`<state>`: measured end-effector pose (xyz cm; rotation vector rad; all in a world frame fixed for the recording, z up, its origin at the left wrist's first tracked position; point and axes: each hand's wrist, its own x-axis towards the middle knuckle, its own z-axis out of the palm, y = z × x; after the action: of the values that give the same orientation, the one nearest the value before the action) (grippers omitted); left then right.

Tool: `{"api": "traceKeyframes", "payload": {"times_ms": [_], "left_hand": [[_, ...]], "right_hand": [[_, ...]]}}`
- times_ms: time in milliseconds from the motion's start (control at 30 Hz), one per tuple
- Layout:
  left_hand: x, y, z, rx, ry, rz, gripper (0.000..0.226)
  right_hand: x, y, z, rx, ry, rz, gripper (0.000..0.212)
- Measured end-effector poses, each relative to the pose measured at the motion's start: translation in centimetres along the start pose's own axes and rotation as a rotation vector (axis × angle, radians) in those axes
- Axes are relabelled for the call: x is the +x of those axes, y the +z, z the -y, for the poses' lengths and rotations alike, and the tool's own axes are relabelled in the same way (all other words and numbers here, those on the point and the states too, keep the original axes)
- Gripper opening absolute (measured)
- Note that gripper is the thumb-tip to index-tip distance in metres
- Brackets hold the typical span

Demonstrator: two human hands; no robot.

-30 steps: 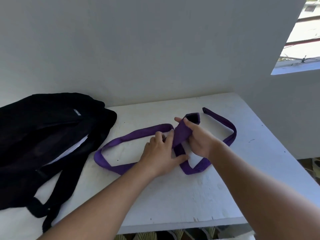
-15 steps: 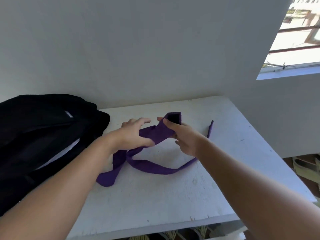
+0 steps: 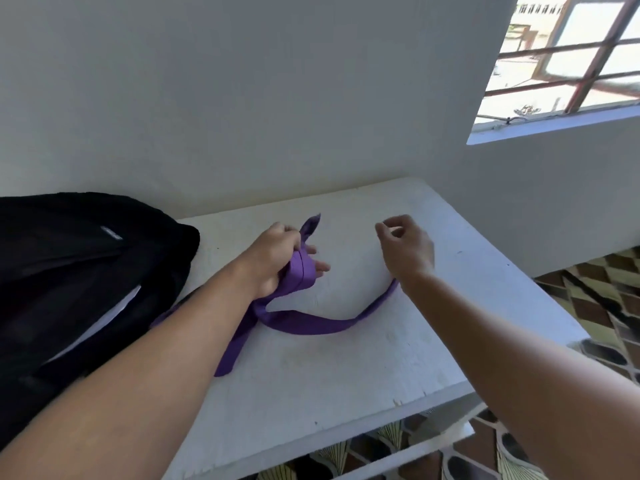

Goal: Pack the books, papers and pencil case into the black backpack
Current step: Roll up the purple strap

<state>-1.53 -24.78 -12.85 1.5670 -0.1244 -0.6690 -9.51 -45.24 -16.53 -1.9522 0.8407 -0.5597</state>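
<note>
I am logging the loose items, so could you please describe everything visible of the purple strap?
The purple strap is a long flat band, apparently woven fabric. Part is bunched in the left hand, one end poking up behind the fist. The rest curves limp across the white table, passing under the right wrist; another tail trails toward the table's front. The right hand is not gripping it.

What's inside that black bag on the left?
Through the opening of the black backpack shows a white edge, apparently paper or a book. The dark fabric hides everything deeper, so no pencil case can be made out.
</note>
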Motion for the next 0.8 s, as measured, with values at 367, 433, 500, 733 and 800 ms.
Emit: {"api": "traceKeyframes", "payload": {"times_ms": [367, 433, 500, 733, 800], "left_hand": [[0.7, 3.0, -2.1, -0.253, 0.154, -0.245, 0.036], [0.9, 4.0, -1.6, -0.237, 0.165, -0.276, 0.037], [1.0, 5.0, -1.1, -0.218, 0.165, -0.295, 0.036], [0.8, 6.5, -0.5, -0.420, 0.166, -0.244, 0.028], [0.6, 6.3, -0.5, -0.491, 0.157, -0.260, 0.028]], "right_hand": [[3.7, 0.3, -2.6, -0.191, 0.090, 0.193, 0.035], [2.8, 0.9, -1.7, 0.038, -0.044, 0.225, 0.034], [1.6, 1.5, -0.3, 0.235, -0.186, 0.230, 0.034], [-0.9, 1.4, 4.2, 0.688, -0.101, 0.459, 0.015], [-0.9, 1.6, 4.2, 0.793, 0.009, 0.493, 0.015]]}}
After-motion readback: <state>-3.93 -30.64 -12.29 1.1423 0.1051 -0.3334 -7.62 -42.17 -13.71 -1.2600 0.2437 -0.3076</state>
